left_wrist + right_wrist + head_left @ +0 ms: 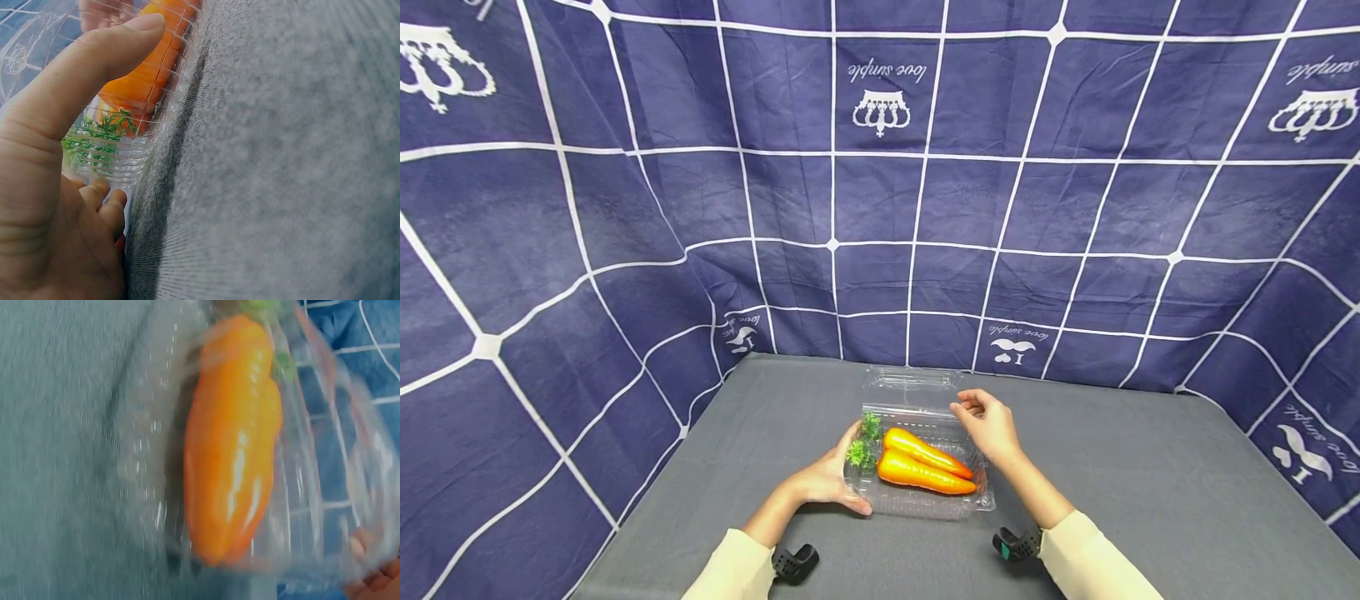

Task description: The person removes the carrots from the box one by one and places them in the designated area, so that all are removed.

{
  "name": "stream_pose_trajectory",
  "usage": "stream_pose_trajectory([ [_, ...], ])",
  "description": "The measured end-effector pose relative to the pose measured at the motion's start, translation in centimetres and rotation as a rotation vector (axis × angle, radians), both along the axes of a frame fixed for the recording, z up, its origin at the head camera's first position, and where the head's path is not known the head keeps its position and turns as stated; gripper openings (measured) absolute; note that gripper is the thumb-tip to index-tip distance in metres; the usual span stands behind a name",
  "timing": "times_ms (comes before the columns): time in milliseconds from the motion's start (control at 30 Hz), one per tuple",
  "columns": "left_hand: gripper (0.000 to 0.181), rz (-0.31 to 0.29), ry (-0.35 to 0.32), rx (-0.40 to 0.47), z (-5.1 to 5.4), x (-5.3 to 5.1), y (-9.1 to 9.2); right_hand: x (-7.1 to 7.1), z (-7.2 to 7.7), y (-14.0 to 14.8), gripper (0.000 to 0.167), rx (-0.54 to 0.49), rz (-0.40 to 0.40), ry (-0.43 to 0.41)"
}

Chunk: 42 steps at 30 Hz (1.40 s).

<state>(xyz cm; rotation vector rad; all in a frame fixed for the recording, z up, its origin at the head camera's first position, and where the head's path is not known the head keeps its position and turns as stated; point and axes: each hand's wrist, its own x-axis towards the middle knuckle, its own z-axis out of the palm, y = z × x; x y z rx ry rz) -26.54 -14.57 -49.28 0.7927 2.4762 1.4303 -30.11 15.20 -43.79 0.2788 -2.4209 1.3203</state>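
Observation:
A clear plastic clamshell box sits on the grey table with its lid swung back. Inside lie two orange toy carrots, side by side, their green leafy tops at the box's left end. My left hand grips that end, thumb along the near side and fingers round the far side; in the left wrist view the thumb lies across the ribbed wall. Over the box's far right corner is my right hand, fingers loosely bent, nothing visible in them. Its fingertips appear near the clear plastic in the blurred right wrist view.
Grey cloth covers the table on both sides of the box. A blue curtain with white grid lines hangs behind the table and round its sides. Black straps sit at both wrists, below cream sleeves.

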Motion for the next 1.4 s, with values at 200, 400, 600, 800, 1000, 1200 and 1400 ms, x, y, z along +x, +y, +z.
stream_pose_trajectory([
  [200,0.134,0.003,0.019,-0.018,0.1,0.1,0.1,0.6,0.0,-1.6,0.018,-0.003,0.089,-0.019],
  [400,0.135,0.005,0.014,-0.026,0.3,0.2,0.1,0.9,-0.5,-2.8,0.021,0.026,0.178,-0.068],
  [600,0.135,-0.002,-0.007,-0.01,0.2,-0.1,0.1,1.2,-1.1,-3.6,0.019,0.059,0.252,-0.121],
  [800,0.135,-0.002,-0.014,-0.008,0.2,-0.1,0.0,1.3,-1.7,-3.9,0.02,0.119,0.293,-0.123],
  [1000,0.135,0.004,-0.002,-0.011,0.1,0.0,0.0,1.2,-2.2,-4.1,0.025,0.162,0.308,-0.148],
  [1200,0.135,0.011,0.0,-0.016,0.1,0.1,0.0,1.1,-2.8,-4.0,0.029,0.23,0.327,-0.114],
  [1400,0.135,0.001,-0.001,-0.004,0.1,0.0,0.0,1.2,-3.0,-4.0,0.032,0.262,0.336,-0.115],
])
